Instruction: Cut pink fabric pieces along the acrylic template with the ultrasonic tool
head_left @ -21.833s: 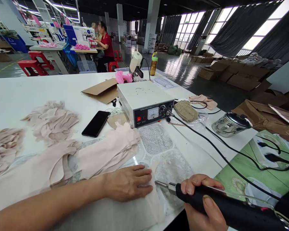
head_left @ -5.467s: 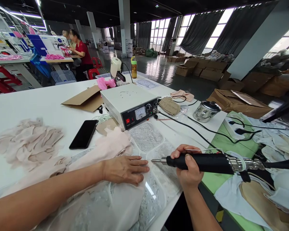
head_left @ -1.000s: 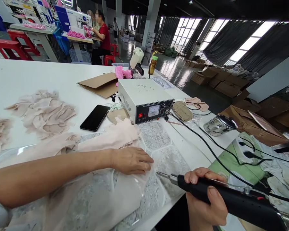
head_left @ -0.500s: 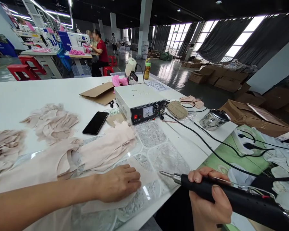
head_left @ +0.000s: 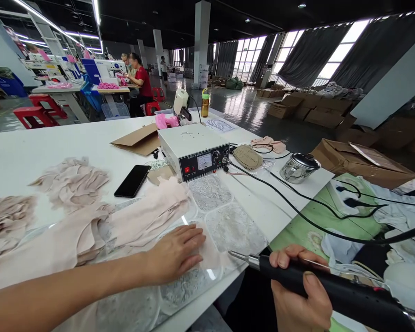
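Observation:
My left hand (head_left: 176, 253) lies flat with fingers stretched out over a thin pale-pink fabric piece (head_left: 212, 251) on a glass-topped, patterned sheet (head_left: 237, 226). Some of the fabric is hidden under the palm. Held in my right hand (head_left: 300, 286) is a black ultrasonic cutter (head_left: 349, 293), its pointed metal tip aimed left. That tip is close to the right corner of the fabric; whether they touch I cannot tell. Beyond my left hand are a layered stack of pale-pink fabric (head_left: 152, 212) and a longer fabric stack (head_left: 51, 242).
Behind the sheet stands a white control box (head_left: 193, 143) with a meter; a black cable (head_left: 280, 191) runs from it rightward. Around it are a phone (head_left: 132, 180), cardboard templates (head_left: 248, 157) and a lidded metal cup (head_left: 299, 168). Crumpled fabric heaps (head_left: 72, 182) lie at left.
My left hand has shifted away from the table's near edge, its fingers now straighter and the fabric beneath it moved along. The cutter stays in my right hand, nearly unmoved. The view has turned slightly.

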`<state>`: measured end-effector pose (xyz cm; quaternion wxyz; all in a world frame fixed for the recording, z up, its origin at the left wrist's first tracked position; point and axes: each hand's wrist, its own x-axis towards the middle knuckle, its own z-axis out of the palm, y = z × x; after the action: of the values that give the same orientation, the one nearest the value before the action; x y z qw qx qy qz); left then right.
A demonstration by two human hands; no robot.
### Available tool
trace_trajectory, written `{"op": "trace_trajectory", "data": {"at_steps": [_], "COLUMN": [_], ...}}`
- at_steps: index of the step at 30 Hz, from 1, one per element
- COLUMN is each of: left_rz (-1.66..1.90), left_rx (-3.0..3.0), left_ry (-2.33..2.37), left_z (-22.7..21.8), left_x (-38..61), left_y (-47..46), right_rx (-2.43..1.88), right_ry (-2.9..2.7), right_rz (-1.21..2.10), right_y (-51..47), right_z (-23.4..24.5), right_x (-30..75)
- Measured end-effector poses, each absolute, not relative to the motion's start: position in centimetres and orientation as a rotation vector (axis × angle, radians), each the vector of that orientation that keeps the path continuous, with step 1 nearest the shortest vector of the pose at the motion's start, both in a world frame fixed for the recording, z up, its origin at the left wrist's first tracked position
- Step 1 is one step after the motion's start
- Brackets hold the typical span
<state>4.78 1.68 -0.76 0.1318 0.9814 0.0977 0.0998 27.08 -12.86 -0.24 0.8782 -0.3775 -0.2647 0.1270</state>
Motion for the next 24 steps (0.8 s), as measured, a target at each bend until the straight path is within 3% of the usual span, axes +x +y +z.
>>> {"op": "trace_trajectory", "data": {"at_steps": [6,12,18,24], "left_rz": [0.104,0.271,0.16,0.187], "left_rx": [2.775,2.771,2.844,2.866], "left_ry": [-0.015,0.079,-0.139,-0.054], "left_z": [-0.4,0.2,-0.3,0.5], "left_x": [6.3,7.5,7.6,7.4], "left_y": [3.8,4.3,5.2,5.5], "right_rx": [-0.766,-0.772,-0.735,-0.701], "right_ry": [-0.565,-0.561,-0.556,-0.546], "right_rz": [0.314,0.411,0.444,0.45], "right_y": [-13.2,-13.8,-13.5,-12.7], "right_z": [-0.7,-0.8,-0.9,-1.1], "right_x": [27.3,27.1,27.1,27.1]}}
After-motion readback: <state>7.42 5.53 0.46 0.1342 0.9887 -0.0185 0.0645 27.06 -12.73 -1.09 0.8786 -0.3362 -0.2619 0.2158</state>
